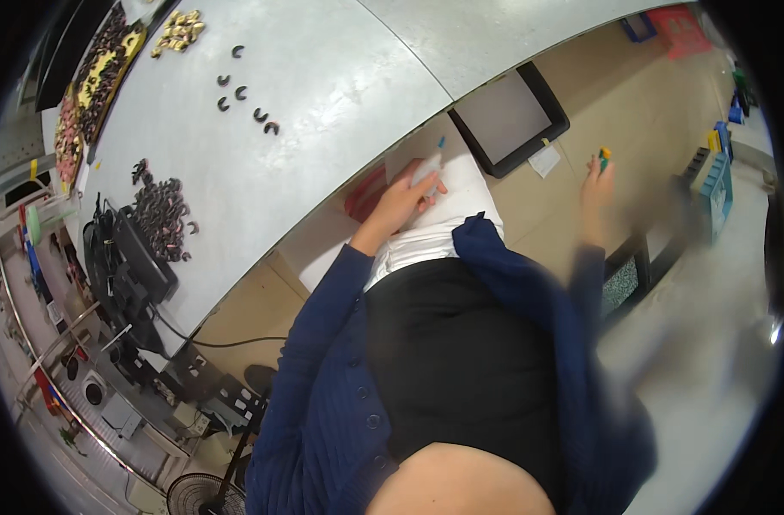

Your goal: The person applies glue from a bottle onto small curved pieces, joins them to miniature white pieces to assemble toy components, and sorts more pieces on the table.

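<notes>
My left hand [407, 194] rests over my lap, beside the table's front edge. Its fingers are closed round a small whitish bottle [429, 172] with a thin blue tip. Out to the right, away from the table, my right hand [597, 178] is raised with its fingers closed on a small green and orange object [604, 158]; its kind is too small to make out. Several dark C-shaped pieces [241, 93] lie apart on the grey table [323, 112]. A heap of similar dark pieces [162, 210] sits farther left.
At the table's far left are a tray [109, 81] of dark and yellow pieces and a small yellowish pile [180, 33]. A black device [139, 253] with cables stands at the left edge. A black-rimmed bin [512, 120] is beside the table. Teal boxes [717, 193] stand at right.
</notes>
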`<action>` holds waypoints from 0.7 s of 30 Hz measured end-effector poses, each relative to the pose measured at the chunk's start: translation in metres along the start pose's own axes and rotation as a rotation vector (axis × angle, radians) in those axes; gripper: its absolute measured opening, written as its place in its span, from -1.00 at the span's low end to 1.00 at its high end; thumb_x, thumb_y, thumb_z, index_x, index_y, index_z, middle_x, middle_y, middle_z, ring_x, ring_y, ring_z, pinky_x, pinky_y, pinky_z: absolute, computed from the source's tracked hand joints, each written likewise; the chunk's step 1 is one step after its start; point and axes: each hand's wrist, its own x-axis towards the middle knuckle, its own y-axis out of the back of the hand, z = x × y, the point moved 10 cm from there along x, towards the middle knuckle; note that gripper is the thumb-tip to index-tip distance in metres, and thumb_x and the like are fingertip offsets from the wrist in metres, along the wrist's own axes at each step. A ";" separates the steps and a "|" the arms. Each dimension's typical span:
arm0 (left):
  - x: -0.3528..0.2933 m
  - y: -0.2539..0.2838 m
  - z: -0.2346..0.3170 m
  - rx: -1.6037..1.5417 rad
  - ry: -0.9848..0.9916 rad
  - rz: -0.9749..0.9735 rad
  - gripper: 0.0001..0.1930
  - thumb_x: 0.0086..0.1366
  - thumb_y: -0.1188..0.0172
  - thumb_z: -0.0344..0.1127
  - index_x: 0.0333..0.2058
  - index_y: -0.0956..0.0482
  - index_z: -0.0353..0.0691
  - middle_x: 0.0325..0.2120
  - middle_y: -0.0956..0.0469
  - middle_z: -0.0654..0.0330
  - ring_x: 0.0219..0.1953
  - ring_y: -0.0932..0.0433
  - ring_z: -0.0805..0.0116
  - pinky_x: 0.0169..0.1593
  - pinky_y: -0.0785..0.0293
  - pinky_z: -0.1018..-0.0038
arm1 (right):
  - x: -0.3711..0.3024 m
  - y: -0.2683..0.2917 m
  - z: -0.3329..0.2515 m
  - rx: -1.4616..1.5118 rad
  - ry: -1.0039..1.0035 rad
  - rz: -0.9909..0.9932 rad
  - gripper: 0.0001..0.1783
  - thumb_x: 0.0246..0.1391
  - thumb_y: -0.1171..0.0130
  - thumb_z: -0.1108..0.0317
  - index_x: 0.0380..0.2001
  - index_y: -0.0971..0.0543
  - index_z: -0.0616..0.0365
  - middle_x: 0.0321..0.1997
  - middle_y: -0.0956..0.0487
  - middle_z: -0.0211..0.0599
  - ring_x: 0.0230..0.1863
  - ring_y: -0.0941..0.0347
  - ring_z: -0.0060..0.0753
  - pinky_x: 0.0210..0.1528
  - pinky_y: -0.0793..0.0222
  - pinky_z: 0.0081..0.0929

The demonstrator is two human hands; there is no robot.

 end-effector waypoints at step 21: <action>-0.156 0.070 0.267 0.232 -0.835 0.407 -0.57 0.46 0.01 -0.38 0.25 -0.19 -0.25 -0.07 -0.49 0.17 -0.23 -0.44 0.52 -0.10 -0.42 0.54 | 0.082 -0.014 -0.444 0.241 0.900 -0.053 -0.47 0.14 -0.07 0.65 0.22 -0.38 0.41 -0.07 -0.37 0.06 0.00 -0.35 0.08 0.07 -0.31 -0.21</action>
